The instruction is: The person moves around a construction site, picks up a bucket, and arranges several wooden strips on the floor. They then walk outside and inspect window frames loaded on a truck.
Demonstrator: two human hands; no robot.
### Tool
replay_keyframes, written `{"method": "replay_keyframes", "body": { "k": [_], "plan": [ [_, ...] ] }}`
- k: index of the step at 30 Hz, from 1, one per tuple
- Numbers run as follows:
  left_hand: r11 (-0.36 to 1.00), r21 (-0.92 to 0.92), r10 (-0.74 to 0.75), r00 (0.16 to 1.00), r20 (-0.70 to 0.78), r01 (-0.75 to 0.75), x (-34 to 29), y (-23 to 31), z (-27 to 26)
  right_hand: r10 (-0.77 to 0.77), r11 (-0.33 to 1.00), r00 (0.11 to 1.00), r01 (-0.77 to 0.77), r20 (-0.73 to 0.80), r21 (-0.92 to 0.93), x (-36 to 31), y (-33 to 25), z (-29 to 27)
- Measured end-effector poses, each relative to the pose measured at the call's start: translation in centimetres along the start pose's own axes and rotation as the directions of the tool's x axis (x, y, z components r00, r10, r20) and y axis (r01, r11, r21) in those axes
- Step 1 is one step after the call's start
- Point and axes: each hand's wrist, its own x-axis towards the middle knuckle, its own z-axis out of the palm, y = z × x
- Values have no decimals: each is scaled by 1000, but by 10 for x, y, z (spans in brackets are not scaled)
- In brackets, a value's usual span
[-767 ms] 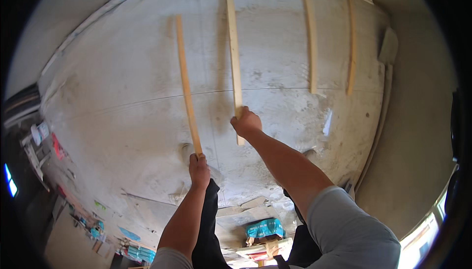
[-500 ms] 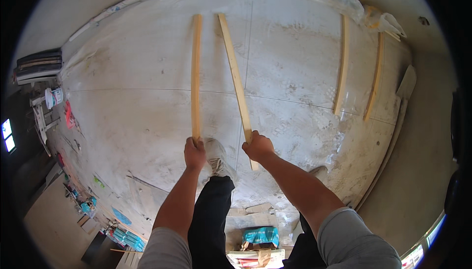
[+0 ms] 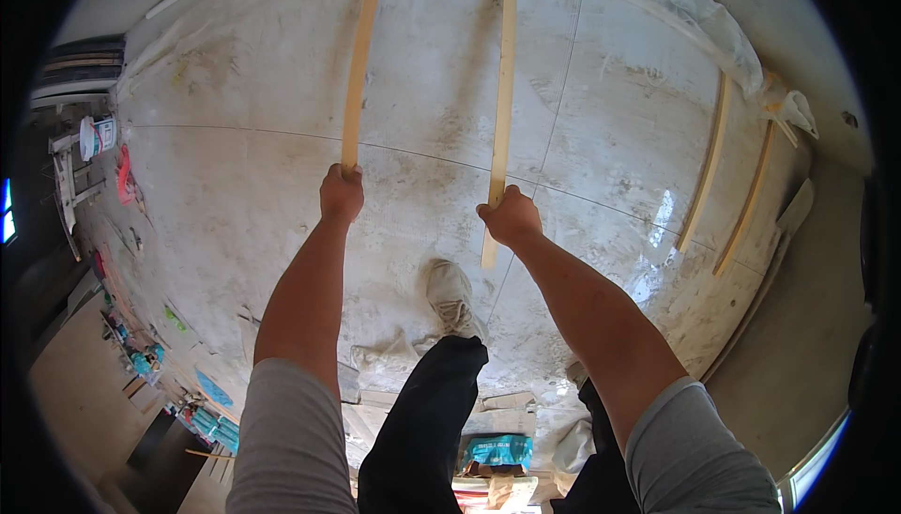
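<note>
My left hand (image 3: 342, 193) is closed round the near end of a long, pale wooden strip (image 3: 360, 73), which points away from me and leans a little to the right at its far end. A second wooden strip (image 3: 502, 82) is gripped in my right hand (image 3: 512, 217), a short way up from its near end, so a stub sticks out below the fist. The two strips run roughly side by side, apart from each other. Whether their far ends touch the floor I cannot tell.
Two more wooden strips (image 3: 706, 162) lie on the dusty, pale floor (image 3: 422, 223) at the right. Clear plastic sheeting (image 3: 690, 9) bunches at the far right edge. A long-handled shovel (image 3: 796, 209) lies along the right wall. Behind my feet sits a blue bag (image 3: 497, 451); a white bucket (image 3: 97, 138) stands left.
Both hands have moved forward with their strips. The right strip has swung from a slant to nearly straight ahead, and the gap between the strips has widened at the far ends.
</note>
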Motion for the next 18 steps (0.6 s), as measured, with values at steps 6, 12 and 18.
{"method": "replay_keyframes", "body": {
  "k": [6, 12, 18],
  "plan": [
    [970, 189, -148, 988, -39, 153, -7, -22, 16, 24, 999, 999, -23, 38, -25, 14, 6, 14],
    [950, 216, -211, 973, -96, 227, -4, -70, 0, 21, 1000, 999, -22, 41, 3, 25, -2, 43],
    [979, 126, -163, 987, 9, 160, 18, -66, -1, 81, 989, 989, -95, 127, 111, 26, -5, 39]
  ]
}}
